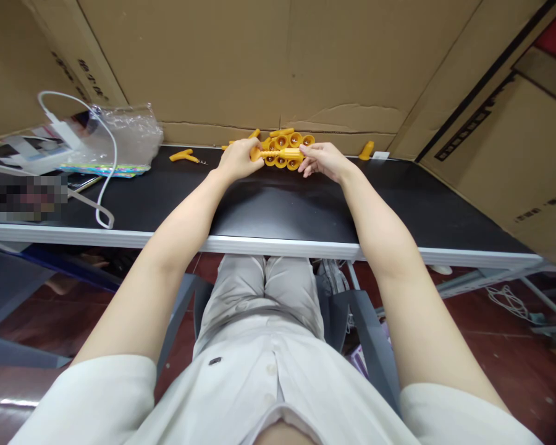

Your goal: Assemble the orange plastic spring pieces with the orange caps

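Observation:
Between my two hands, a yellow plastic piece with a beaded shaft and a thicker smooth end lies sideways above the table. My left hand is closed on its rounded left end. At the thicker right end, my right hand pinches it with the thumb and index finger, the other fingers loosely curled. Just behind and below it sits a cluster of yellow cup-shaped pieces, their round openings towards me. Some yellow sticks lie at the back of the cluster. My hands partly hide the cluster.
A yellow handle with a metal spiral tip lies left on the black table. Further left are a clear plastic bag and a white cable. A yellow cap-shaped piece stands right. Cardboard walls rise behind.

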A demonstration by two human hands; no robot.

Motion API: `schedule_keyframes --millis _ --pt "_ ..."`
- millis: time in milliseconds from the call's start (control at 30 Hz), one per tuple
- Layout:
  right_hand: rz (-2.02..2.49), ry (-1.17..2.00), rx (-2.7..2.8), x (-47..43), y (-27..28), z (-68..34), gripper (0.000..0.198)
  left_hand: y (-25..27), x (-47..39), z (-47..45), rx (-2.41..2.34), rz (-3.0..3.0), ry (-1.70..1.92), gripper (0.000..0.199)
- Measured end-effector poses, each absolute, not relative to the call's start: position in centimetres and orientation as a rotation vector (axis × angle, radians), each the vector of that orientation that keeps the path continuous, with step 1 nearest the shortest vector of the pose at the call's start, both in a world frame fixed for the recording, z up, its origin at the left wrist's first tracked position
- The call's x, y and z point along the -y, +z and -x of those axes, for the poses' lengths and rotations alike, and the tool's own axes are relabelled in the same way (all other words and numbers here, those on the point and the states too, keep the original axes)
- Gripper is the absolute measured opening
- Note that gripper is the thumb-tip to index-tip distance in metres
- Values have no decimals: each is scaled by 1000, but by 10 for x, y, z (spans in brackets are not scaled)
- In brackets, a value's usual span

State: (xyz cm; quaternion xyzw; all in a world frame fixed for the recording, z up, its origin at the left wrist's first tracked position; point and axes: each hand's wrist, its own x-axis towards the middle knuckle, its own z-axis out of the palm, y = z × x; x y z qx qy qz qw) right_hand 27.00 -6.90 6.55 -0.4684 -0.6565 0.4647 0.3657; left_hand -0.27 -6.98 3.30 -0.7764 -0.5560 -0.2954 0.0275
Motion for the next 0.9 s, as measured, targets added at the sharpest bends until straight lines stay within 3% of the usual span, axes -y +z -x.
schedule_keyframes --millis 300,567,667,900 --pt "1189 1125 1682 69 63 -267 36 39 80 -3 1842 2365 -854 44" --pt "1279 1096 1708 53 52 -265 76 36 76 -3 1685 2399 -907 43" --pt "1299 1131 1711 52 53 -265 82 37 76 -4 1710 2387 -902 43" --pt "1170 1225 1666 72 68 -268 40 37 75 1 1727 2372 -887 44"
